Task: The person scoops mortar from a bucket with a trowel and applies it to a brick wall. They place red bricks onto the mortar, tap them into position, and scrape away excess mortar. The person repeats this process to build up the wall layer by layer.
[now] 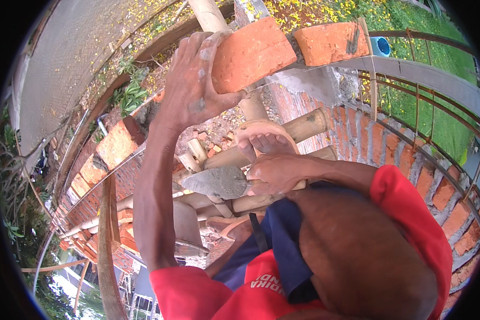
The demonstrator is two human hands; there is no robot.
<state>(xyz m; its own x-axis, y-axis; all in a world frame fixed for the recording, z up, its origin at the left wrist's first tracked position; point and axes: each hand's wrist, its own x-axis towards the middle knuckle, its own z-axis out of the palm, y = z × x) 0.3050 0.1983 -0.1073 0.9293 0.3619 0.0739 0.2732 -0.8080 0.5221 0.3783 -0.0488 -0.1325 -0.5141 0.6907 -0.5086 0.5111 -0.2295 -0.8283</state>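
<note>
Presently, the left hand (193, 80) grips the left end of an orange clay brick (256, 53), its thumb at the near lower edge. This brick is at the top of the brick wall (298, 104), just left of a 2nd brick (330, 44), with grey material between the 2. The right hand (274, 173) is closed on a grey-bladed trowel (214, 182), blade pointing left, above bamboo poles (306, 124). A wooden batten (373, 88) stands at the 2nd brick's right end.

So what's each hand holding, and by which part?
The left hand grips an orange brick at its left end; the right hand holds a trowel by its handle.
</note>
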